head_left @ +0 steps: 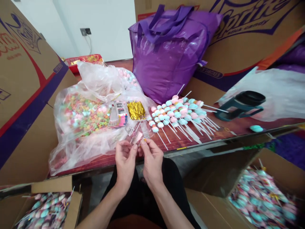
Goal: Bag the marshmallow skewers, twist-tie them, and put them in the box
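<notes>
Clear wrapper (137,138) pinched in both left hand (125,160) and right hand (152,160); I'd grip lightly, gold strips (136,110) handy just beyond.

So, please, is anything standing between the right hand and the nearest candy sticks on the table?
Nothing visible stands between them: the right hand is just beside the nearest candy sticks, and only a strip of reddish tabletop shows between.

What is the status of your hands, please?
Left hand, right hand: both holding a small, clear, pink-marked plastic packet. Pastel pink-and-blue stick candies: piled to the right. Nothing seen blocking the hands.
</notes>
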`<action>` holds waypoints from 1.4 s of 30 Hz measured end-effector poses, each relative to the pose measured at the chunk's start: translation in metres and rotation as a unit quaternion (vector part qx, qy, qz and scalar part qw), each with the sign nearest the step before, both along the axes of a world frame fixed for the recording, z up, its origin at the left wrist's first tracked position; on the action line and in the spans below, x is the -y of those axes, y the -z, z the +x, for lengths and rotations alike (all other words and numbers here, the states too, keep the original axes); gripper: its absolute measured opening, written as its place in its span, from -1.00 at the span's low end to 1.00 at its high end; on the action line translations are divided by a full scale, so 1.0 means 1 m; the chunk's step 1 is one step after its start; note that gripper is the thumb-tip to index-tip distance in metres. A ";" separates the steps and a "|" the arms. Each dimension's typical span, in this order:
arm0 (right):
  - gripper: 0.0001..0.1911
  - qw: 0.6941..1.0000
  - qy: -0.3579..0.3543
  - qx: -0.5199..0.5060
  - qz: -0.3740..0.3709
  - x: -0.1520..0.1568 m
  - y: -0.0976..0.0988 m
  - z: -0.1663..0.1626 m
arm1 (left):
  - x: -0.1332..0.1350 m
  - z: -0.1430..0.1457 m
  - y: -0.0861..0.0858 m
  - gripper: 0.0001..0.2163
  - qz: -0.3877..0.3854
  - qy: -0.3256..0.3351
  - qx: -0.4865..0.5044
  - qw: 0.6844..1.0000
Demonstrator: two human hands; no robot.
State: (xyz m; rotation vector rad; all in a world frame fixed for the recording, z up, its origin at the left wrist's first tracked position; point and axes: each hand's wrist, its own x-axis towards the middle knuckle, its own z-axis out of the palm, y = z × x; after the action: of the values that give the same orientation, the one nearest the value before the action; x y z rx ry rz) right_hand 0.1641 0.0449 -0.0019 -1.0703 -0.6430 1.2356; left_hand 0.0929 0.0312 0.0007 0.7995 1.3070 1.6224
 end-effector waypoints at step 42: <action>-0.55 0.964 0.008 0.261 0.053 0.016 0.012 0.030 | -0.009 -0.006 -0.006 -0.72 -0.082 -0.013 0.231 0.969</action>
State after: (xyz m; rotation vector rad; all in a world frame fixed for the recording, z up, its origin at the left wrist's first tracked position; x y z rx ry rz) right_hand 0.1945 0.0286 -0.0143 -1.3180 -1.0862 0.8907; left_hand 0.0873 0.0403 0.0062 0.2777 1.0971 1.5748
